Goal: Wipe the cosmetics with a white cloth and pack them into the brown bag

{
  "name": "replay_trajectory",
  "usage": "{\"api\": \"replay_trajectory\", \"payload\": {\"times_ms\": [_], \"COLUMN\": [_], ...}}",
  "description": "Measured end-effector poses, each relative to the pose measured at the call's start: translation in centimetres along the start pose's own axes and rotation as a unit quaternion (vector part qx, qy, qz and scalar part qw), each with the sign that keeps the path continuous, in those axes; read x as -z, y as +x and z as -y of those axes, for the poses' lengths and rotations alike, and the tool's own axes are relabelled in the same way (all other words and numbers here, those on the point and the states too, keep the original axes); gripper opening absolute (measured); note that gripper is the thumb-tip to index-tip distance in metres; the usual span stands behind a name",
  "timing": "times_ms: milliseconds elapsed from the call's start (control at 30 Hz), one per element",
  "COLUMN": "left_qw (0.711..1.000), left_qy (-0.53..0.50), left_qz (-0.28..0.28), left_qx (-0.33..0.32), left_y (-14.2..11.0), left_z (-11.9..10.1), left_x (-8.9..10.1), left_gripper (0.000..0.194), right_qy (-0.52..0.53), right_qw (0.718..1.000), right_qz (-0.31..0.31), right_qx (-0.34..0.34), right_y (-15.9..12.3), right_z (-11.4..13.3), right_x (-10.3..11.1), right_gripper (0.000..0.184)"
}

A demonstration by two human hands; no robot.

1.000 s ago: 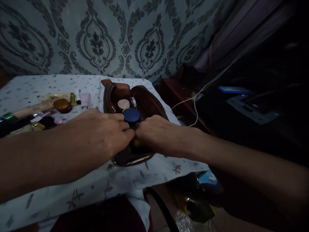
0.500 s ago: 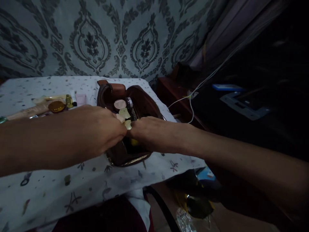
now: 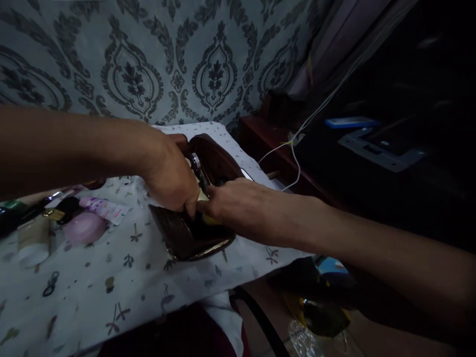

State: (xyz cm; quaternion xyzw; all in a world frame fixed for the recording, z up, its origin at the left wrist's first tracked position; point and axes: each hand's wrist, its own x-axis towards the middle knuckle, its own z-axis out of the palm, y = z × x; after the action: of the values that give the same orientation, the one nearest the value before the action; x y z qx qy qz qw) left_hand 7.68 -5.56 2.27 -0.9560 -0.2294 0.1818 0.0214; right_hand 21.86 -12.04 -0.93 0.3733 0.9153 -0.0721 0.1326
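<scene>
A brown zip-up cosmetic bag (image 3: 167, 230) stands unzipped on the patterned tablecloth (image 3: 141, 282), with a gold zip along its near rim. Both my hands reach into its mouth. My left hand (image 3: 173, 176) comes over the left side, fingers closed and pointing down, so that what they hold is hidden. My right hand (image 3: 238, 203) lies over the right side with its fingers curled, fingertips close to the left hand's. Between them shows a pale yellow item (image 3: 203, 196), too covered to name. Behind the left fingers a small silver-rimmed round container (image 3: 195, 159) sits in the bag.
Cosmetics lie left of the bag: a pink round compact (image 3: 85, 228), a pink-and-white tube (image 3: 104, 209) and a beige bottle with a white cap (image 3: 33, 243). White cables (image 3: 297, 148) hang at the right. A blue-edged flat object (image 3: 351, 122) lies on a dark surface.
My left forearm has risen and the left hand now points down deeper into the bag, covering discs seen there before. The right hand has barely moved. More cosmetics show at the left.
</scene>
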Motion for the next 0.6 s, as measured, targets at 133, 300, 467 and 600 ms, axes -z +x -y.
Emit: {"api": "replay_trajectory", "payload": {"times_ms": [133, 300, 467, 600], "left_qw": [0.970, 0.970, 0.975, 0.958], "left_qy": [0.042, 0.042, 0.018, 0.123], "left_qz": [0.221, 0.229, 0.222, 0.259], "left_qx": [-0.095, -0.069, -0.018, -0.023], "left_y": [0.6, 1.3, 1.1, 0.8], "left_z": [-1.7, -2.6, -2.9, -3.7], "left_x": [-0.6, -1.8, -1.3, -0.6], "left_gripper": [0.058, 0.045, 0.035, 0.039], "right_qy": [0.016, 0.014, 0.025, 0.037], "right_qw": [1.000, 1.000, 0.999, 0.999], "right_qz": [0.001, 0.014, -0.008, 0.004], "right_qx": [-0.003, 0.006, 0.027, 0.012], "right_y": [0.2, 0.3, 0.3, 0.4], "right_z": [-0.3, -0.4, -0.9, -0.9], "right_x": [0.0, 0.2, -0.4, -0.3], "right_gripper": [0.024, 0.025, 0.023, 0.020]}}
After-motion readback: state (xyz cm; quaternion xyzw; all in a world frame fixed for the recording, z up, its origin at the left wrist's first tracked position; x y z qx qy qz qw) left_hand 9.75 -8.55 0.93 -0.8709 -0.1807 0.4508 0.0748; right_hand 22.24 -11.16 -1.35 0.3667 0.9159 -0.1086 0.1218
